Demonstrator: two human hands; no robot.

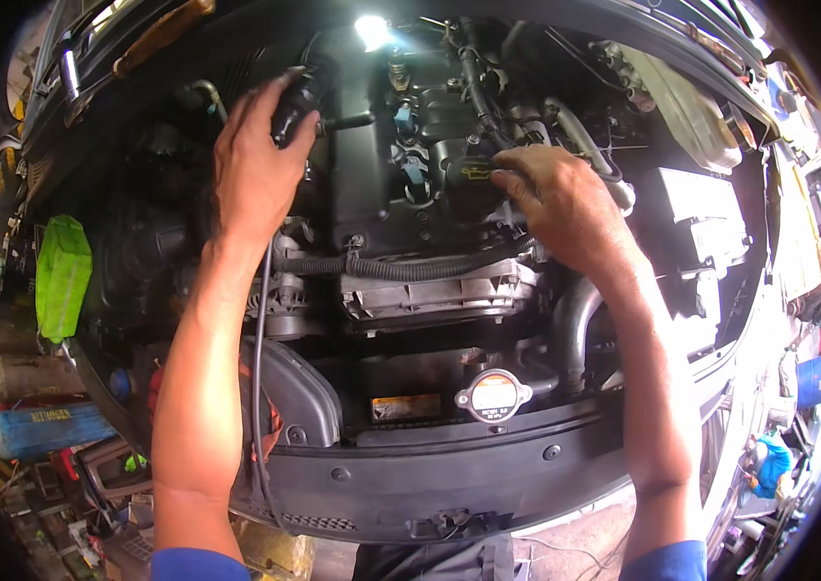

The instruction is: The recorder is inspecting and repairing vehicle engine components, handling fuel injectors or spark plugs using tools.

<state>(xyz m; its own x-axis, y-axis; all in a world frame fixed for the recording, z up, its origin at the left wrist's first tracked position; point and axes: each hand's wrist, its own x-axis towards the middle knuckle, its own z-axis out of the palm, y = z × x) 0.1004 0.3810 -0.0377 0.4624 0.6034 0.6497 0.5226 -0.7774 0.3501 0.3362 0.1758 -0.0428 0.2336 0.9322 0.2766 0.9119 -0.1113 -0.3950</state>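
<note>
My left hand (260,160) is wrapped round a black rounded handle (296,108) over the left side of the engine. A black cable (260,358) runs down from beneath that hand to the front panel. My right hand (570,198) curls its thumb and fingers at the right side of the black oil filler cap (473,174), which bears a yellow oil-can mark. The palm hides part of the cap's edge. Between the hands lies the black engine cover (360,169), with ignition coil connectors (415,172) beside it.
A bright light (372,32) shines at the back of the engine bay. The radiator cap (495,395) sits at the front, behind the black front panel (449,474). A corrugated hose (410,269) crosses the engine. A green cloth-like item (63,276) hangs at the left.
</note>
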